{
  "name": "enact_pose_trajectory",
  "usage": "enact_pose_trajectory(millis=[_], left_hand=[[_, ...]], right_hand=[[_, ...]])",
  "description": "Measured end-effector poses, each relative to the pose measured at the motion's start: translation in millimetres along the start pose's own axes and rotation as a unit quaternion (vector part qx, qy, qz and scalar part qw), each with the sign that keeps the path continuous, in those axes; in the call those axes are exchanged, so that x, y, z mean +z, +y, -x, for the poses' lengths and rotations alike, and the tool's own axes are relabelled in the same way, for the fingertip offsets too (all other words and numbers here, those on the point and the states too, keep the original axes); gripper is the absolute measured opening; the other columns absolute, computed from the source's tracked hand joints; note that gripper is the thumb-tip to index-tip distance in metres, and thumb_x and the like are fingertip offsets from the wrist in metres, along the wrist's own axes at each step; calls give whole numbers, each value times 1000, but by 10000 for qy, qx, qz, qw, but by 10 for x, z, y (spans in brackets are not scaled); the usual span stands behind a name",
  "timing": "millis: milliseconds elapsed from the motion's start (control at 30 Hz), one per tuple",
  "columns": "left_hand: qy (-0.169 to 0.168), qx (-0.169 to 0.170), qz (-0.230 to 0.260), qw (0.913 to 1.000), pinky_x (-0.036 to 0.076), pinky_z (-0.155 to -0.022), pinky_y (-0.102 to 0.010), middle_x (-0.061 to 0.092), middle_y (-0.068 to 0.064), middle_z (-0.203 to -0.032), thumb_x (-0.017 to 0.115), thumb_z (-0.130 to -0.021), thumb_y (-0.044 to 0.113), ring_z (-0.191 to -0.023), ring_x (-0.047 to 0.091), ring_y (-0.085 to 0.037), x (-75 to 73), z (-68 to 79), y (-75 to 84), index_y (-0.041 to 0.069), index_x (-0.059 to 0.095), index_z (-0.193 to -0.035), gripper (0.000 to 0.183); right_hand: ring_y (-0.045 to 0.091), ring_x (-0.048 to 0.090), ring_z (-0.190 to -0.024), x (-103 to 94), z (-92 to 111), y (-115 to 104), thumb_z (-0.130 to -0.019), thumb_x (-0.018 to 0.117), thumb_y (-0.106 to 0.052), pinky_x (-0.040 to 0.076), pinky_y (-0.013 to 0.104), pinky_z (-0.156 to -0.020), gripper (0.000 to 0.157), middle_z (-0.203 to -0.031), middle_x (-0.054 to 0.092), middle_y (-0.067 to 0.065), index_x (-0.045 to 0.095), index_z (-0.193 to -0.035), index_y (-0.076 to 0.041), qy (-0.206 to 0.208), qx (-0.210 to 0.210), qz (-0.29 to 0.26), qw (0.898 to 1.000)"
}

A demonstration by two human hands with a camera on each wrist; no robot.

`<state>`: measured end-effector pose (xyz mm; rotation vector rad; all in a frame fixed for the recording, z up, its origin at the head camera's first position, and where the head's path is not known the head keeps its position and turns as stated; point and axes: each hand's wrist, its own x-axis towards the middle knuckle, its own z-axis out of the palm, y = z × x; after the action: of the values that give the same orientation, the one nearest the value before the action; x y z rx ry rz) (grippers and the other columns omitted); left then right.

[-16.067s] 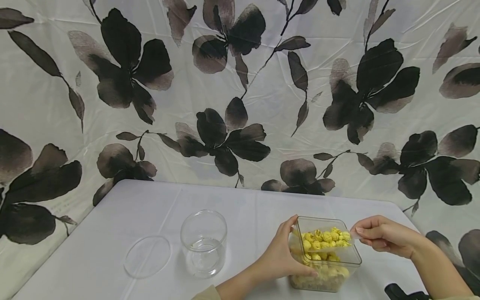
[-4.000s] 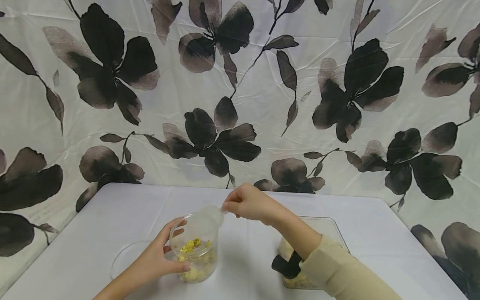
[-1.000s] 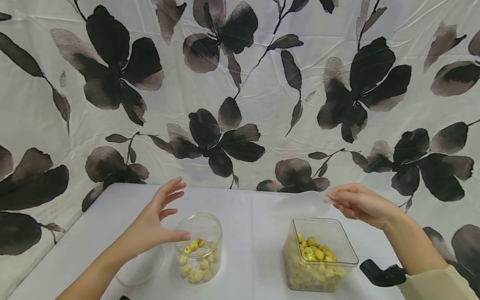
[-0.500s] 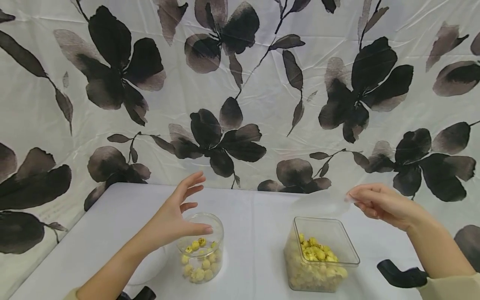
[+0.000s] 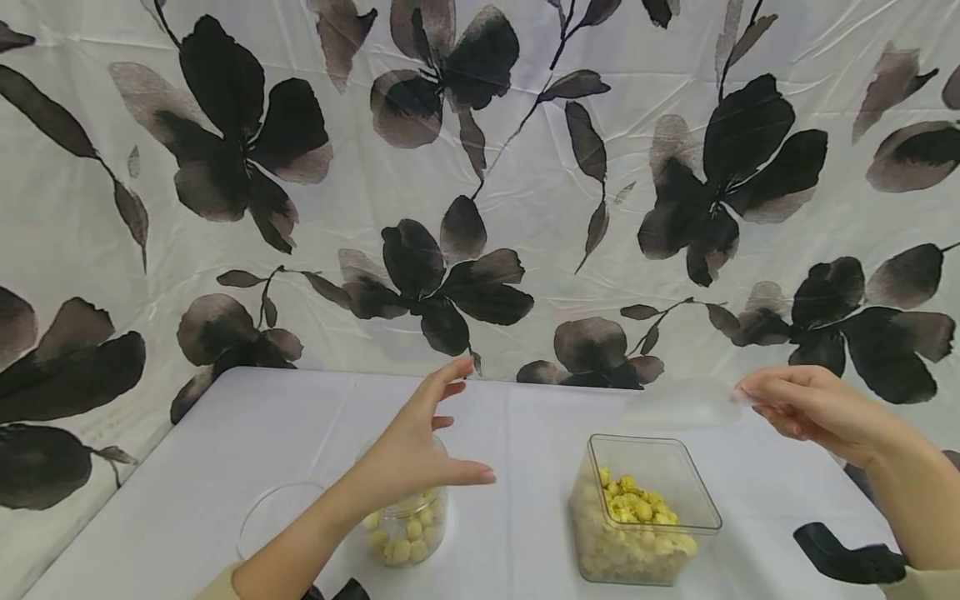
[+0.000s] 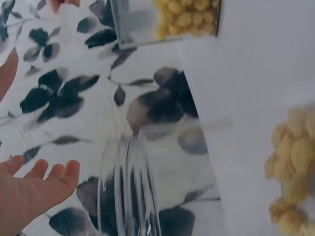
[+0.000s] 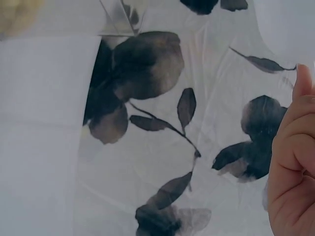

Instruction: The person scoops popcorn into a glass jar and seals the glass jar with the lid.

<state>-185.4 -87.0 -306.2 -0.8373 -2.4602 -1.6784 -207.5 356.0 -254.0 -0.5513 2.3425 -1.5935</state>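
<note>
Rightward travel is seen since half a second ago: the left hand (image 5: 408,458) has been carried across the round jar (image 5: 438,525) toward the square container (image 5: 663,475), and the right hand (image 5: 821,408) has been drawn nearer the right edge of the bench (image 5: 517,508). Nearest, the square container is set toward that right edge, holding popcorn (image 5: 633,507); its walls look stiff and slippery, likely light, best steadied around two opposite sides below the rim. To its left the round jar, partly filled too, should be braced low, since thin, brittle plastic is suggested. Toward the left edge, the clear lid (image 5: 273,521) lies flat and could be lifted by its rim. Over the jar's right side the left hand is spread, nothing held. Farther back, toward the far edge, the translucent scoop (image 5: 678,406) is held aloft, its handle end pinched by the right hand; it is judged feather-light, best kept level.
</note>
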Motion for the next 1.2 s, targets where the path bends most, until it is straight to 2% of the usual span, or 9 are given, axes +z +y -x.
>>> enact_pose_trajectory(millis=[200,333,467,567,667,767,867,967,1200], left_hand=[[-300,208,63,9993,42,-95,-39,29,7,-145,88,-61,23,-129,33,-14,339,-26,-25,22,25,-145,105],[-525,116,246,9983,42,-95,-39,30,8,-144,87,-63,26,-129,34,-14,560,-50,-68,25,25,-145,103],[-603,-146,688,9957,42,-95,-36,31,8,-143,87,-64,24,-130,34,-16,775,-77,-110,28,25,-144,102],[-523,-402,1200,9906,41,-95,-36,30,7,-144,86,-65,19,-132,32,-18,913,-86,-135,29,24,-145,102],[-508,-579,1472,9861,41,-95,-37,27,6,-147,86,-65,18,-133,29,-19,1040,-99,-166,30,23,-145,103],[-669,-689,1472,9844,41,-95,-37,24,6,-148,86,-65,19,-135,26,-19,1155,-116,-220,31,22,-145,103],[-781,-809,1453,9830,41,-95,-37,22,6,-148,86,-65,21,-136,24,-18,1251,-136,-285,32,22,-145,103],[-819,-910,1481,9814,40,-95,-39,20,6,-148,86,-66,23,-136,22,-20,1314,-157,-338,34,21,-144,102],[-829,-907,1358,9831,38,-97,-45,19,5,-149,87,-65,24,-137,20,-23,1439,-193,-387,32,17,-147,108]], right_hand=[[22,26,-51,-46,50,-6,-100,36,-5,18,36,-47,40,-66,48,-6,70,-94,-26,49,125,368,9992],[21,28,-48,-42,80,-40,-100,39,-7,18,36,-43,37,-63,46,-5,69,-92,-28,322,206,990,9944],[16,32,-46,-6,77,-113,-100,42,-11,24,33,-40,25,-58,42,-3,67,-97,-11,506,351,1783,9820],[13,32,-45,55,37,-188,-99,45,-16,29,31,-41,25,-56,39,-3,61,-101,3,387,574,2267,9715],[9,32,-46,132,-13,-271,-98,48,-19,31,29,-43,24,-58,39,-4,61,-99,2,152,646,2770,9586],[6,36,-51,243,-64,-349,-95,54,-15,34,26,-46,16,-62,44,-6,65,-91,-4,-30,382,3592,9325],[3,37,-55,407,-116,-400,-90,59,-10,33,24,-49,12,-63,45,-9,67,-82,-11,-112,-18,4440,8960],[2,34,-52,607,-155,-432,-86,62,-5,31,23,-48,19,-58,42,-12,63,-70,-17,-118,-398,5056,8617],[8,36,-51,1043,-166,-380,-80,68,-4,33,26,-45,24,-56,42,-10,59,-63,-17,181,-432,6030,7964]])
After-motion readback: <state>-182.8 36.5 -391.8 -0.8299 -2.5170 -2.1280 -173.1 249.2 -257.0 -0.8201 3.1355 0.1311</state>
